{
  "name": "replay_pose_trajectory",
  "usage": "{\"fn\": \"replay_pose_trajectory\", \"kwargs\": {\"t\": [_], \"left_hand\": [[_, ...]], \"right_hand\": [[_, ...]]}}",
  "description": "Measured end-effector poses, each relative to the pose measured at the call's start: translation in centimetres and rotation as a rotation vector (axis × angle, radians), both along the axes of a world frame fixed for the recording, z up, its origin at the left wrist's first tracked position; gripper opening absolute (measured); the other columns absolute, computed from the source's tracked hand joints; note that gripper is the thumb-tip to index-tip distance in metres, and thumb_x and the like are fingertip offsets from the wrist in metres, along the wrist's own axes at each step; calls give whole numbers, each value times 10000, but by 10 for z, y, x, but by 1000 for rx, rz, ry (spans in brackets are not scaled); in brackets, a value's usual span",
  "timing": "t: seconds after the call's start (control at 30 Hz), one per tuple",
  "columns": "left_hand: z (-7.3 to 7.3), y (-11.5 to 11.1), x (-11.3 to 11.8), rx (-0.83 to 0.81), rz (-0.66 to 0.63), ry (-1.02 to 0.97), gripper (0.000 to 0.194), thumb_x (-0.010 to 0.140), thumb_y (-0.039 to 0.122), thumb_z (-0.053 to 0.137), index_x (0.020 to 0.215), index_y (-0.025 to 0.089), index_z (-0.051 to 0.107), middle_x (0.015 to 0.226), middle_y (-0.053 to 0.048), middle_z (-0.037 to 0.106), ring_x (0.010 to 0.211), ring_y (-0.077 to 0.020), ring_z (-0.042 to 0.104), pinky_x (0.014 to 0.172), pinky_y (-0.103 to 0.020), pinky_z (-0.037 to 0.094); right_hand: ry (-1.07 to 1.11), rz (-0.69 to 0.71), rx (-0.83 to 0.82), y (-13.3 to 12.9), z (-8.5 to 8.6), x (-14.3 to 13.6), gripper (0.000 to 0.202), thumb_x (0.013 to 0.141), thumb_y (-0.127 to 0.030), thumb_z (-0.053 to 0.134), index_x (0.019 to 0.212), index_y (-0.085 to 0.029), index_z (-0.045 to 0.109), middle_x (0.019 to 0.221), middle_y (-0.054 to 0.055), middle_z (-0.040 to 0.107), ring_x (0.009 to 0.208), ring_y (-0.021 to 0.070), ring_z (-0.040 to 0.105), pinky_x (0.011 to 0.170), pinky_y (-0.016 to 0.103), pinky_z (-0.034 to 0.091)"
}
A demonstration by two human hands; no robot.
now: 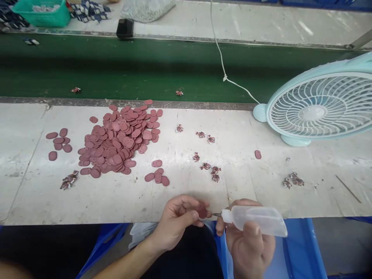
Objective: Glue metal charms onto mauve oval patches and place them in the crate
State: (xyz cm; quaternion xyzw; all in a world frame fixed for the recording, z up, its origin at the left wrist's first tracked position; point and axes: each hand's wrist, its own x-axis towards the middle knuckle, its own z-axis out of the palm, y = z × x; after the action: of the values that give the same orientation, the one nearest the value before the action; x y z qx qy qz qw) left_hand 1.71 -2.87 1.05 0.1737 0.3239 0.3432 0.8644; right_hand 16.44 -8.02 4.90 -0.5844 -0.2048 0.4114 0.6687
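Observation:
At the table's front edge, my left hand pinches a dark red oval piece between thumb and fingers. My right hand is wrapped round a translucent squeeze bottle, lying nearly level, with its thin metal tip pointing left at the oval piece. The tip is at or very near the piece; contact cannot be made out. A large heap of red oval pieces lies to the left, and a few loose ovals lie between it and my left hand. Small brown-and-silver figures are scattered beyond my hands.
A light blue fan stands at the right, its white cord running across a green belt. Behind are a teal basket, a black box and a clear bag. A blue bin sits below the table edge.

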Motion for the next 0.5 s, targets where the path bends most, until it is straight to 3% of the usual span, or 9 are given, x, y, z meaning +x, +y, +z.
{"fn": "replay_pose_trajectory", "kwargs": {"t": [0.07, 0.13, 0.33, 0.5], "left_hand": [[0, -1, 2, -38, 30, 7, 127, 811, 186, 808, 917, 236, 758, 1043, -47, 816, 855, -154, 762, 669, -205, 605], [0, -2, 3, -53, 29, -3, 214, 788, 192, 831, 984, 254, 770, 1046, -37, 815, 854, -151, 759, 665, -199, 603], [0, -4, 3, -26, -9, -17, 267, 775, 218, 845, 1037, 245, 799, 1027, -48, 813, 837, -163, 763, 678, -203, 590], [0, -2, 3, -48, 10, -10, 271, 750, 203, 863, 1013, 236, 807, 1052, -54, 814, 839, -162, 758, 668, -204, 589]], "right_hand": [[-110, -31, 2, -2, -2, -8, 224, 935, -450, 645, 1058, -265, 614, 687, 3, 641, 523, 199, 636, 477, 344, 517], [-183, -46, 11, -4, -5, -14, 222, 944, -445, 633, 1084, -275, 608, 681, 14, 656, 544, 224, 647, 516, 379, 521], [-280, -96, -6, -3, -10, -18, 227, 949, -425, 631, 1107, -265, 600, 722, 35, 669, 578, 246, 660, 594, 443, 564], [-547, -74, 34, -4, -20, -11, 242, 939, -370, 629, 1076, -171, 623, 747, 40, 666, 563, 207, 642, 562, 385, 562]]}}
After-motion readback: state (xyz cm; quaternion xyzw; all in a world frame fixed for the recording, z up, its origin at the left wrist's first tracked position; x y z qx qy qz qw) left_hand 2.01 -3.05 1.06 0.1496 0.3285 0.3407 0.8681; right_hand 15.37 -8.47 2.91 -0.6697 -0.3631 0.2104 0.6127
